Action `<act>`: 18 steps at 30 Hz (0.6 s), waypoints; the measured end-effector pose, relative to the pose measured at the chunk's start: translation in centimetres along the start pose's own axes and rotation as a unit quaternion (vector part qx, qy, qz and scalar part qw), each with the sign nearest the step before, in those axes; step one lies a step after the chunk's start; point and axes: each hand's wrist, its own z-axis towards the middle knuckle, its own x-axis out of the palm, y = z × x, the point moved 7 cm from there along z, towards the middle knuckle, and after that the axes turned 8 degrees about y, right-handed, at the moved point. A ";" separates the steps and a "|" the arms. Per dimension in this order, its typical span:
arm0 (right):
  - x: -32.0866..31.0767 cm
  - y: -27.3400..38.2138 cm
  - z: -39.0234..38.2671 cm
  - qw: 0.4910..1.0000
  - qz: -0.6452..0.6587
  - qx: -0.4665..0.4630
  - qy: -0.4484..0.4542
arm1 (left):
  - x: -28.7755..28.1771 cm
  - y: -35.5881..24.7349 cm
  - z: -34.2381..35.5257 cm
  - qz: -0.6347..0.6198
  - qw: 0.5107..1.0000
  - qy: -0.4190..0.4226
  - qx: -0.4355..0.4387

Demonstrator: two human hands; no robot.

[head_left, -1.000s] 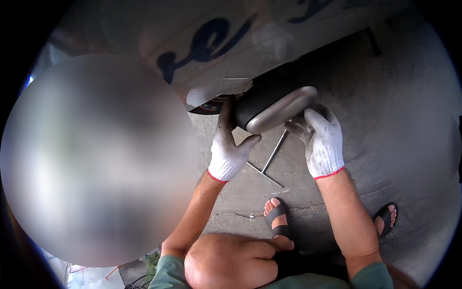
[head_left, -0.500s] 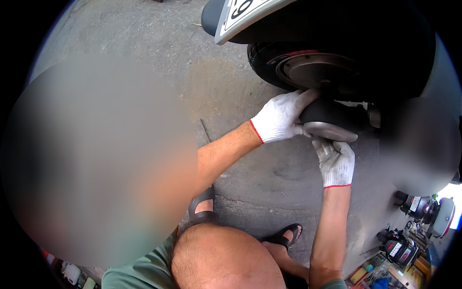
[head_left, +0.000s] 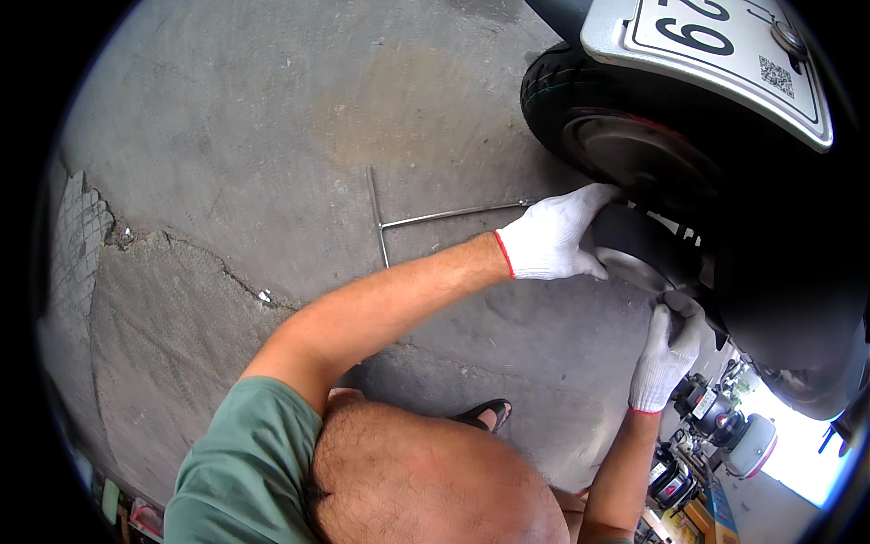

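Observation:
Both my hands wear white knit gloves with red cuffs. My left hand [head_left: 555, 238] is closed round the near left end of a rounded black part with a silver face [head_left: 632, 269], beside the scooter's wheel hub [head_left: 648, 154]. Its thumb lies along the silver edge. My right hand [head_left: 666, 363] is at the right end of that part, with fingers bent and pinched together from below. What sits between those fingertips is too dark to make out. The black tyre [head_left: 548, 104] stands just beyond the part.
A T-handle wrench [head_left: 444, 215] lies on the concrete left of my left hand. Above the tyre juts the scooter's number plate [head_left: 716, 63]. A cracked, broken floor patch [head_left: 77, 227] is at far left. Parked scooters [head_left: 711, 403] stand at lower right.
The view has shifted, uncovering more of the wrench and number plate. My right hand has moved from beneath the silver face to its right end. My left hand keeps its hold.

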 end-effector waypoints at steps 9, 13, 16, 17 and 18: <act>5.8 7.5 4.4 0.898 -0.319 -0.288 0.093 | 0.5 0.9 0.8 0.035 0.998 0.036 -0.043; 5.8 6.4 4.5 0.905 -0.270 -0.321 0.073 | 0.0 0.2 1.2 0.062 0.997 0.038 -0.020; 5.6 6.9 4.4 0.902 -0.267 -0.333 0.064 | -0.2 0.0 1.2 0.052 0.996 0.059 -0.052; 5.7 7.0 4.6 0.902 -0.275 -0.325 0.073 | -0.2 -0.1 1.1 0.041 0.995 0.051 -0.070; 5.6 7.2 4.6 0.903 -0.282 -0.315 0.081 | 0.1 -0.3 0.7 0.029 0.995 0.043 -0.088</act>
